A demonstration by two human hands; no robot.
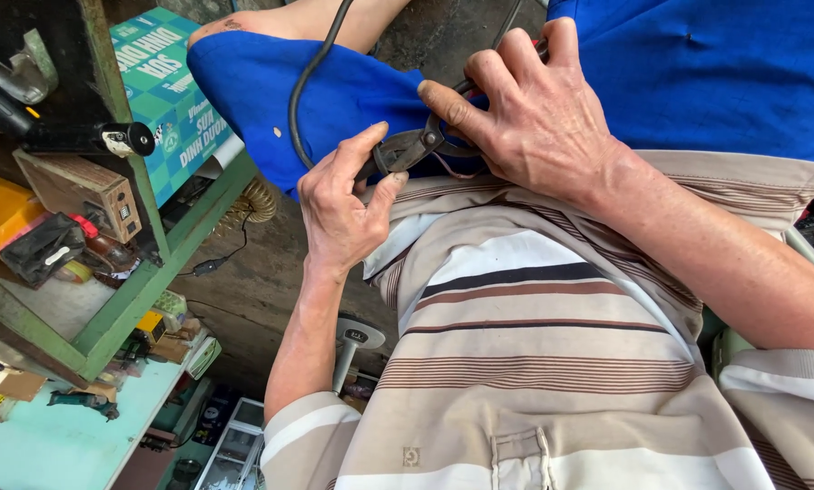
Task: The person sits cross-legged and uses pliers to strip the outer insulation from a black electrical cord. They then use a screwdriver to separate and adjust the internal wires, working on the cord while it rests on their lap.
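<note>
– Pliers (416,150): held low over the blue shorts (334,100), right against the striped shirt (534,345). Gripped yet?

– Gripped from both ends. Right hand (538,113) curled tight round the handles, forefinger stretched along them. Left hand (343,209) just below the pliers' head, thumb and forefinger narrowed to a pinch at the nose.

– And the black cable (302,91)?

– Runs up and away to the left of the pliers, bending down behind the left hand. Cannot tell whether its end sits in the nose; hidden by the fingers.

– So how far along?

– Probably mid-grip: tool in hand and brought to the work, no cut or stripped piece to be seen.

– Anything holding things nearby?

– Green shelf (121,318), well left of the pliers: orange box, small wooden box (85,191), black pouch, dark cylindrical tool on top. Teal carton (166,86) leaning beside it. White tray (234,445) far below the pliers, divided into compartments; contents too small to tell.
</note>
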